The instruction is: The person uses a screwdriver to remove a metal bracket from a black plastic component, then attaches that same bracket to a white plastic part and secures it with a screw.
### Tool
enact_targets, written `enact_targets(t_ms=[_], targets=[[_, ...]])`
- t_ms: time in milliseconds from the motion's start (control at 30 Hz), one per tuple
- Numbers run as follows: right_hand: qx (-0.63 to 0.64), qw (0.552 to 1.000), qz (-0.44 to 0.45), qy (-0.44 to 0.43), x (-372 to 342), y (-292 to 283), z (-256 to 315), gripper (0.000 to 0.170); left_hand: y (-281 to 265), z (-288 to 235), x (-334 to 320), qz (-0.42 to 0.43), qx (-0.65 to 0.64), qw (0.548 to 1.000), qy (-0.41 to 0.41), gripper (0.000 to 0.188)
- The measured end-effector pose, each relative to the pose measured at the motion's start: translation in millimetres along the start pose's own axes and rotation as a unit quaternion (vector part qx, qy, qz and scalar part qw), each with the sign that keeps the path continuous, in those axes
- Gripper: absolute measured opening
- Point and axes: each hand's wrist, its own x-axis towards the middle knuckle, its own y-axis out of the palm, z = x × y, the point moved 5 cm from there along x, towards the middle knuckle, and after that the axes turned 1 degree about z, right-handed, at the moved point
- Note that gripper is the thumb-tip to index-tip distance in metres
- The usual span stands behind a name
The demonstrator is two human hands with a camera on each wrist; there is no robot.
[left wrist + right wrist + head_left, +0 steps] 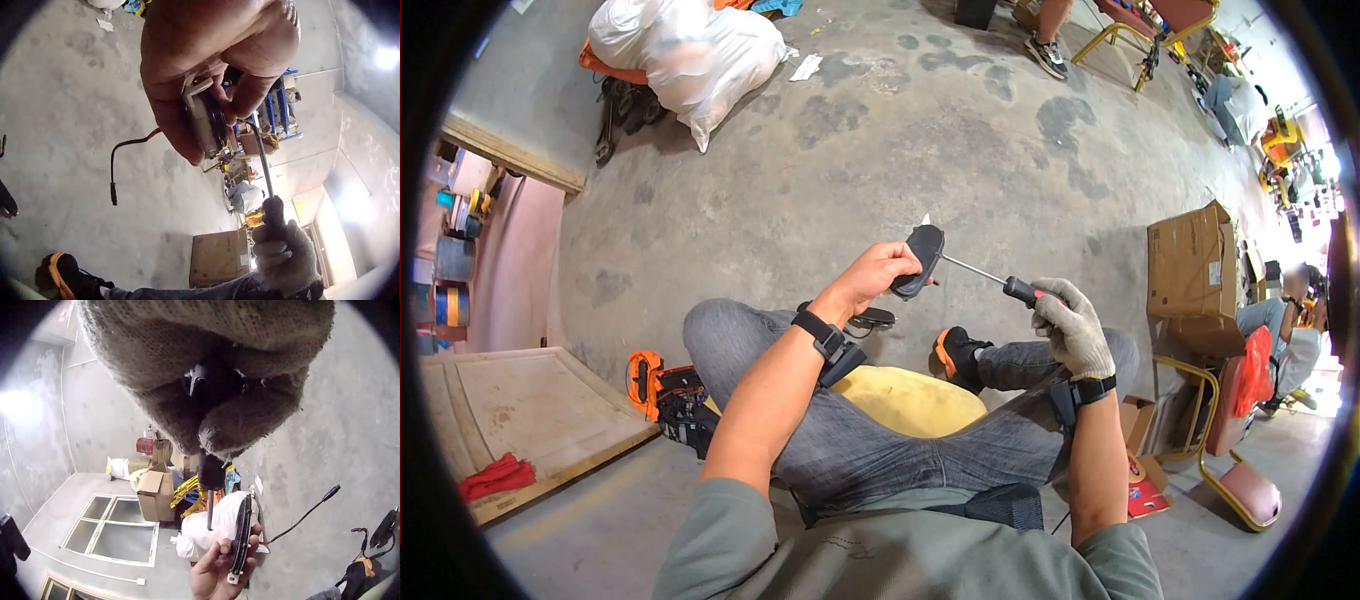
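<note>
A: Your left side first; what is in it?

B: Your left hand, bare, has thumb and fingers pinching a slim black housing; the housing is held up over the concrete floor, beyond the yellow seat between your legs; a dark wire trails from beside it, ending in a plug; a pale tab sticks out at one end.

A: And your right?

B: Your right hand, in a pale knit glove; fingers curled round the handle of a screwdriver; the shaft points across at the housing; whether its tip touches, I cannot tell.

A: Round about you?

B: Another black part on the floor near your left forearm, seen from above; a black-and-orange shoe just beside the seat; a cardboard box off to your right; white sacks well ahead, leftward.
</note>
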Motion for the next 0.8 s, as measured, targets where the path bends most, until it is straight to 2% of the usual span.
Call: enact_targets(t_ms=[200, 300, 500, 567, 600, 800], targets=[[0.01, 1.0, 0.006, -0.001, 0, -2, 0, 0.034, -2, 8, 4, 0.021, 0.016, 1.0, -0.001, 0.023], [0.01, 1.0, 0.005, 0.0, 0, -2, 0, 0.034, 0, 5, 3, 0.027, -0.044, 0.999, 0.003, 0.023], [0.029, 1.0, 0.004, 0.004, 0, -3, 0, 0.035, 1, -3, -2, 0.032, -0.064, 0.997, 0.027, 0.018], [0.035, 0.999, 0.002, 0.005, -1, -2, 0, 0.035, 1, -7, -2, 0.027, -0.053, 0.998, 0.032, 0.022], [0.042, 0.999, 0.004, 0.002, 0, -1, 0, 0.035, 2, -10, -3, 0.021, -0.041, 0.998, 0.037, 0.032], [0.062, 0.998, 0.015, -0.007, 0, -1, 1, 0.034, 5, -10, -3, -0.002, -0.007, 0.998, 0.055, 0.032]])
